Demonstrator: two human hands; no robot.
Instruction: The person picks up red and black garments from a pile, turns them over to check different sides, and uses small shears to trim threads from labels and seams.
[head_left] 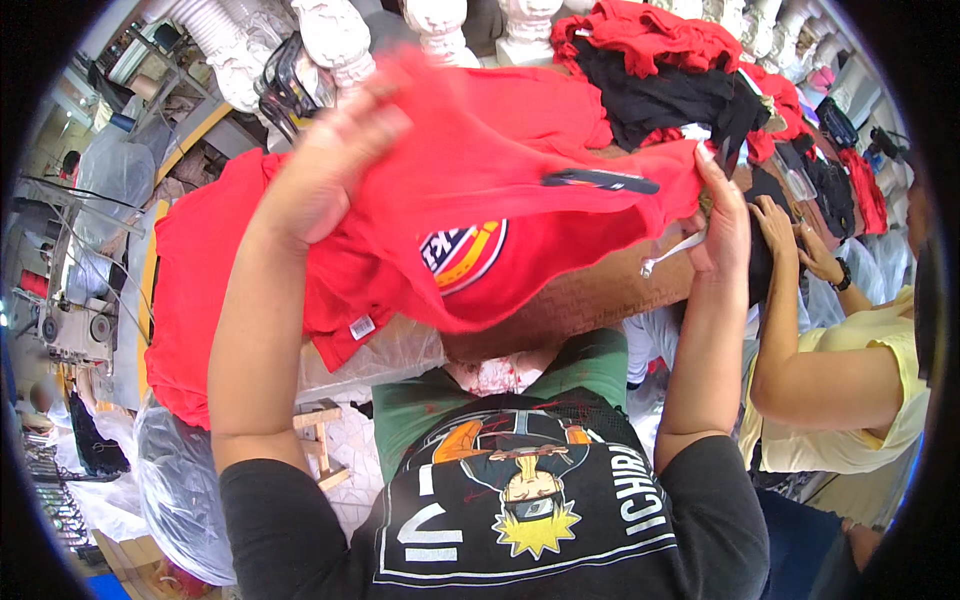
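A red shirt (560,220) with a round printed badge on it is stretched in the air between my two hands. A dark strip, perhaps a neck label (600,182), shows along its upper part. My right hand (722,220) is closed on the shirt's right edge, thumb on top. From beside that hand hangs a small white piece (668,252), too small to name. Against the shirt's left side is my left hand (340,165), raised and smeared by motion, so its grip does not show clearly.
A red garment pile (200,290) lies left on the table, brown board (570,305) beneath the shirt. White balusters (335,40) line the back, with black and red clothes (660,90) before them. A co-worker's arms (790,300) reach in at right. Sewing machine (80,330) far left.
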